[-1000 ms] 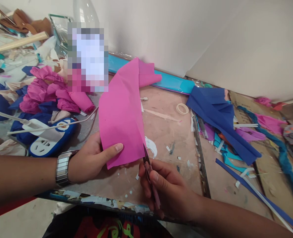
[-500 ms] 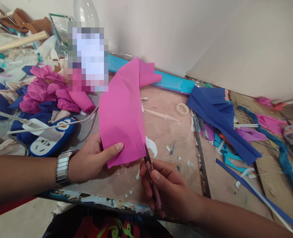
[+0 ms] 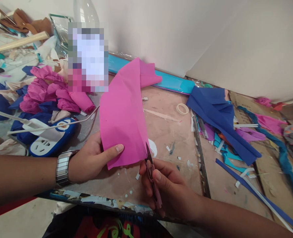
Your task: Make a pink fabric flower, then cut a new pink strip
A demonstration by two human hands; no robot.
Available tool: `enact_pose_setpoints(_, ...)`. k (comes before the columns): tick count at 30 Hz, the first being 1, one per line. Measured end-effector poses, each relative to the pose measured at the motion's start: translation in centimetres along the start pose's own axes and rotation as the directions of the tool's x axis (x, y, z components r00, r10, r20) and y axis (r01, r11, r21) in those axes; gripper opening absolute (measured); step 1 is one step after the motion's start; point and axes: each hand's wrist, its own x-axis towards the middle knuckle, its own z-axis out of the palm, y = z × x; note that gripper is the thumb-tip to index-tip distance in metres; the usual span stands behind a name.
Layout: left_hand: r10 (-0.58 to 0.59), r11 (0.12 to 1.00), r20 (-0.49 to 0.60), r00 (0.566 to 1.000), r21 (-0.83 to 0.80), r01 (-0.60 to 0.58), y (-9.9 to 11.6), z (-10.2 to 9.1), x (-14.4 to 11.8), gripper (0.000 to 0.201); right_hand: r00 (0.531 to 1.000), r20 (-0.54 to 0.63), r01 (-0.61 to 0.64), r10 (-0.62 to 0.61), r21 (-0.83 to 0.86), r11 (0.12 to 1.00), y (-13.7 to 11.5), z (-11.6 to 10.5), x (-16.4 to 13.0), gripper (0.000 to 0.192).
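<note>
Power strip (image 3: 49,140) at 9 o'clock, beside crumpled pink and blue paper. Left hand (image 3: 91,162), with a wristwatch (image 3: 62,168), pinches the lower edge of the pink sheet (image 3: 123,115), thumb on top; the sheet rises from centre toward 12 o'clock above the surface (image 3: 166,132). Right hand (image 3: 168,188), at 6 o'clock, is closed around the scissors (image 3: 151,172), blades touching the sheet's lower right edge. Tape roll (image 3: 182,108) at 1 o'clock; blue paper (image 3: 218,115) at 3 o'clock.

Matt pink paper sheet (image 3: 123,112); shiny metal watch band (image 3: 62,168).
</note>
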Motion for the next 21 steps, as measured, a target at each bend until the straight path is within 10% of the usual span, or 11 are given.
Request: enact_pose_setpoints(21,-0.01,0.999,0.12,0.993,-0.036,0.014,0.23,-0.19,-0.07,0.025,0.999,-0.048,0.016,-0.017,-0.008,1.0,-0.15,0.11,0.39,0.037)
